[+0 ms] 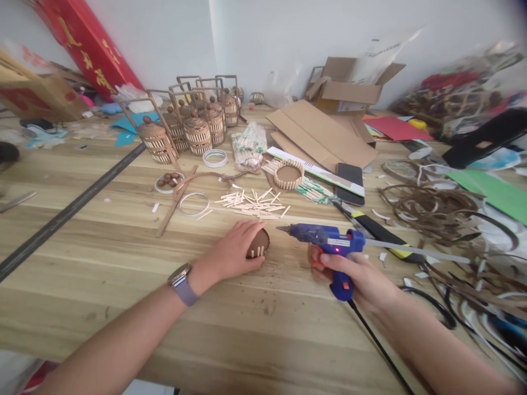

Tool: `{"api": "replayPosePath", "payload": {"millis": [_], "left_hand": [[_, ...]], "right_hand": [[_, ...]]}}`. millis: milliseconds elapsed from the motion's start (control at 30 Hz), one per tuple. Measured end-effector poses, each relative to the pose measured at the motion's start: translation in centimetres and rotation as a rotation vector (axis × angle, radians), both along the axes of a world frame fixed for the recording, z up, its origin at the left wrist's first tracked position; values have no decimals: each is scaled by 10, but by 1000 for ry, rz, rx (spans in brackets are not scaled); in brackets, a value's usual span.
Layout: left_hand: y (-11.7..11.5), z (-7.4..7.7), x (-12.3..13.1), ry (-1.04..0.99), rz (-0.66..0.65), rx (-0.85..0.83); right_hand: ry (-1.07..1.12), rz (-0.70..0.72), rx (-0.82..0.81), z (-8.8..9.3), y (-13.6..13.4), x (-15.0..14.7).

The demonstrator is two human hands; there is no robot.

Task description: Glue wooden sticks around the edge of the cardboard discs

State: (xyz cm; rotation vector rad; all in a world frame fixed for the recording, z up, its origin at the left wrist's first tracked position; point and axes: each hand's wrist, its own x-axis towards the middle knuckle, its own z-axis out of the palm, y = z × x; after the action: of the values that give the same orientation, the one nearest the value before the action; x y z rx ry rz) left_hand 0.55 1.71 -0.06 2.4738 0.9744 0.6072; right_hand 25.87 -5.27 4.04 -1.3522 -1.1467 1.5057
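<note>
My left hand (234, 249), a watch on its wrist, curls around a small brown round base (260, 241) on the table. A few short wooden sticks stand along the near edge of the base; my fingers hide its left side. In my right hand (349, 269) is a blue hot glue gun (321, 235), with a red light lit and a clear glue stick (415, 249) out of its back. The nozzle points left, just above and right of the base, apart from it. Beyond lies a loose pile of short wooden sticks (255, 204).
A stick-ringed base (289, 174) sits behind the pile. Several small lidded baskets (197, 131) with handles stand at the back left. A utility knife (382, 236), a phone (349, 184) and coiled brown strips (428, 203) lie right. The glue gun's cord (379, 345) runs toward the front edge.
</note>
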Motion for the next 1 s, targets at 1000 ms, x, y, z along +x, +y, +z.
{"api": "replayPosePath", "payload": {"millis": [1000], "left_hand": [[0, -3, 1, -20, -3, 48]], "right_hand": [[-756, 162, 326, -19, -6, -10]]}}
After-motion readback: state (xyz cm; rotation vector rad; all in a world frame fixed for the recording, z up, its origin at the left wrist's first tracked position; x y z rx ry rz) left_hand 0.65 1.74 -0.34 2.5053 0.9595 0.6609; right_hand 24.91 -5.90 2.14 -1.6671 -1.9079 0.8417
